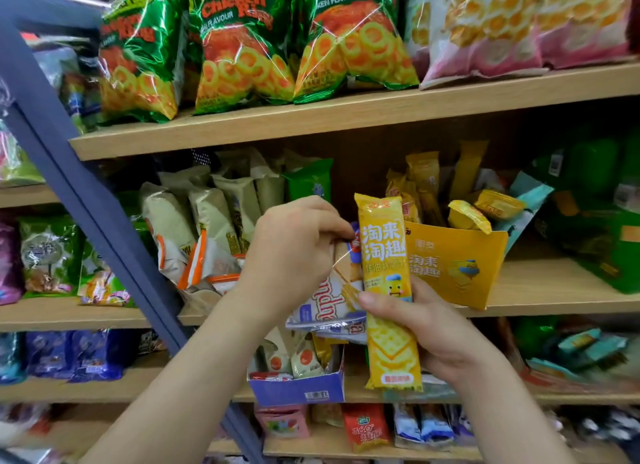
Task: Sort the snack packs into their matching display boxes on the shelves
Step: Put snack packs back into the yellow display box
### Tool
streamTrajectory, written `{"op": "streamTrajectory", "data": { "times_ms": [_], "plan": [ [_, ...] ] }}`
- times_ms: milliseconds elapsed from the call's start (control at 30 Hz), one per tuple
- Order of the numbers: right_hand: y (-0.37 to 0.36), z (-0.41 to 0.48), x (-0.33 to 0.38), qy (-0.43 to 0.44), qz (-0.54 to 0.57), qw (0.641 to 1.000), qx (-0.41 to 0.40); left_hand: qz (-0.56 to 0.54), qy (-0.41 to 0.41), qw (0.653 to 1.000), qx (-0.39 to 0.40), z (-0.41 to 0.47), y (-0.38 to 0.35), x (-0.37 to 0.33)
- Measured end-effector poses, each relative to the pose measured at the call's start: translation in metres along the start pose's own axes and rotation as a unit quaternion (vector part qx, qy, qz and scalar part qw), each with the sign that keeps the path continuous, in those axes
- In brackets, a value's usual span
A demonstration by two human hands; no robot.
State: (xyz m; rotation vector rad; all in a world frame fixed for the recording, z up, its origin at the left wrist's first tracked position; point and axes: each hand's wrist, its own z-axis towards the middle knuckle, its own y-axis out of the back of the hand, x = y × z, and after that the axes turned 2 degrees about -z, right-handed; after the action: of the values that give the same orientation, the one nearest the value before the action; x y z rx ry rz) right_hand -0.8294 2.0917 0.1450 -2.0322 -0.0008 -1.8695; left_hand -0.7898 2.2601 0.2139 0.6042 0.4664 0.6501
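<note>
mid-sort, our right grip [426,328] clasps the yellow pack [384,255] just near of its matching yellow box [457,266], left grip [294,252] pinching a white pack [322,304]; next, we judge, the yellow pack wants lifting into that box.

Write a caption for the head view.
Right hand holds yellow snack pack near matching yellow box; left hand pinches white pack.

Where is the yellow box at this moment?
Head view, right of centre: the yellow box stands on the middle shelf, just behind the yellow pack.
</note>
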Motion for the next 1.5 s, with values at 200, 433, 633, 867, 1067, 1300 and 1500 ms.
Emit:
{"op": "streamTrajectory", "data": {
  "times_ms": [200, 433, 633, 867, 1067, 1300, 1500],
  "plan": [
    [-0.003, 0.001, -0.016, -0.018, 0.156, 0.987, -0.036, -0.196, 0.201, 0.956, -0.081, 0.002, -0.023, -0.006],
    [-0.002, -0.001, -0.016, 0.018, 0.199, 0.979, -0.035, -0.242, 0.288, 0.925, -0.055, -0.007, -0.014, -0.026],
    [0.003, -0.009, -0.008, 0.071, 0.143, 0.987, 0.01, -0.38, 0.332, 0.862, 0.044, -0.03, 0.002, -0.032],
    [0.014, -0.022, 0.009, 0.063, 0.054, 0.993, 0.082, -0.504, 0.382, 0.77, 0.088, -0.049, -0.011, -0.039],
    [0.004, -0.026, 0.012, 0.079, -0.008, 0.997, 0.007, -0.492, 0.387, 0.779, 0.044, -0.054, -0.018, -0.037],
    [0.01, -0.024, 0.008, 0.199, -0.078, 0.96, -0.181, -0.533, 0.35, 0.766, -0.077, -0.062, -0.012, -0.029],
    [0.016, -0.03, 0.009, 0.325, -0.344, 0.859, -0.193, -0.641, 0.347, 0.684, -0.03, -0.079, -0.015, -0.026]
  ]
}}
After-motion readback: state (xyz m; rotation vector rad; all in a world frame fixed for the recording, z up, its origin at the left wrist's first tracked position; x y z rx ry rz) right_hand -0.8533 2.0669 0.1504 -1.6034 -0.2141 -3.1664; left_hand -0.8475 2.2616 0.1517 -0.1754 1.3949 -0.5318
